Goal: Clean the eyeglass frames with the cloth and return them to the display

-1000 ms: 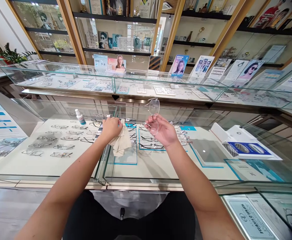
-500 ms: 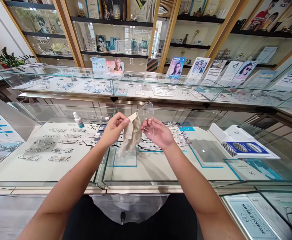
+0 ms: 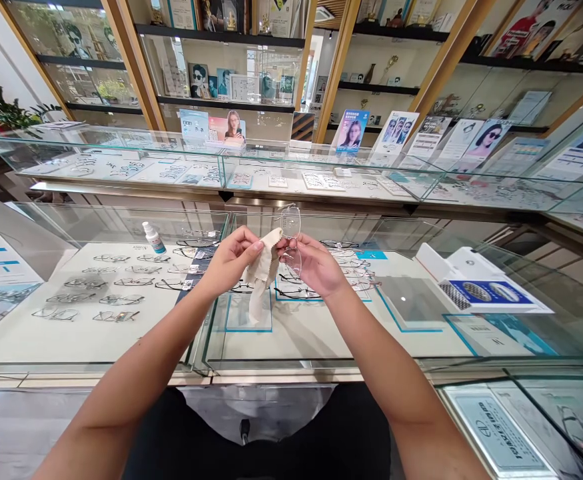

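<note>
A beige cloth with a zigzag edge [image 3: 262, 265] is pinched between the thumb and fingers of my left hand [image 3: 233, 259], its lower end hanging down. My right hand [image 3: 316, 265] grips a pair of thin-rimmed eyeglasses [image 3: 291, 221] near the middle, with one lens above the fingers and the other below. The cloth's upper corner meets the glasses and the right fingertips. Both hands are over the glass display counter [image 3: 291, 370]. A white spray bottle [image 3: 153, 238] stands on the counter to the left.
Rows of eyeglasses [image 3: 122, 300] lie under the glass at left. More frames lie beneath my hands. An open white and blue box [image 3: 491, 293] sits at right. Behind runs a second glass showcase [image 3: 221, 172] with upright cards, then shelves.
My left hand has moved right with the cloth, whose top now reaches the glasses. The cloth hangs in a narrower fold. The glasses have shifted slightly left.
</note>
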Tool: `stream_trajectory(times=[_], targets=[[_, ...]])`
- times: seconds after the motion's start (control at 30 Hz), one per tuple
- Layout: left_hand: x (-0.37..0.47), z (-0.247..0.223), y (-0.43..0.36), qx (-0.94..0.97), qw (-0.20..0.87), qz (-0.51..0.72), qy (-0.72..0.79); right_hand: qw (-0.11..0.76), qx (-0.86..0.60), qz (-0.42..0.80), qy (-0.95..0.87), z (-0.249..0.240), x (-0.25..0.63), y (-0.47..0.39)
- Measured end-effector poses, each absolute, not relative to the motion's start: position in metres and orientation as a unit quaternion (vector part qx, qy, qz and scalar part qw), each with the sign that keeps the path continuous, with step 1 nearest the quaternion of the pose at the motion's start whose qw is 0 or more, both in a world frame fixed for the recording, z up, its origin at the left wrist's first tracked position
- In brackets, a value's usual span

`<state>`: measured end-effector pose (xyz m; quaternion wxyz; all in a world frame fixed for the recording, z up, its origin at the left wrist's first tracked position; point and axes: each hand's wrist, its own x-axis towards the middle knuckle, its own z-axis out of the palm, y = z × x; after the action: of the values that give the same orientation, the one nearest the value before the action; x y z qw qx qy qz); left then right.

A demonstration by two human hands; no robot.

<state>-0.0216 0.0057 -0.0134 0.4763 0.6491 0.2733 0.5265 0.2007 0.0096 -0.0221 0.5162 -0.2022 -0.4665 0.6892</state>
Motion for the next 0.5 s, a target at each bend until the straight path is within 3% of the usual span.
stream_trajectory(times=[0.5], targets=[[-0.0131, -0.0131, 0.003, 0.51, 0.61, 0.536, 0.285, 0.579, -0.231, 0.628, -0.466, -0.02, 0.2022, 0.012]])
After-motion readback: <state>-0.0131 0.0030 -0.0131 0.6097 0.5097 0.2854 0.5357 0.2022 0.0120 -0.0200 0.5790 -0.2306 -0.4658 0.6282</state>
